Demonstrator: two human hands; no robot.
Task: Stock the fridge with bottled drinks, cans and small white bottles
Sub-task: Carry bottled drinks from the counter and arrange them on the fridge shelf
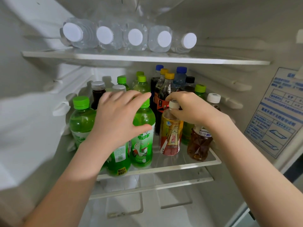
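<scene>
**Middle shelf, front row: one bottle being seated**

Item in hand: yellow-and-red bottle [170, 133], upright at the front of the middle shelf [188, 164], between a green bottle [143, 136] and an amber tea bottle [199, 145]. Its white cap and neck are gripped from above by the curled fingers of the right hand [188, 107], a hold judged to allow lowering into the narrow gap without knocking neighbours.

The left hand [118, 115] is held released, fingers spread, over the green bottle's cap and shoulder (contact cannot be confirmed), probably to steady that row.

Behind: cola bottles [164, 92] and further green-capped stock, tightly packed. On the upper shelf [147, 58], water bottles [135, 36] are laid on their sides, caps outward.
</scene>
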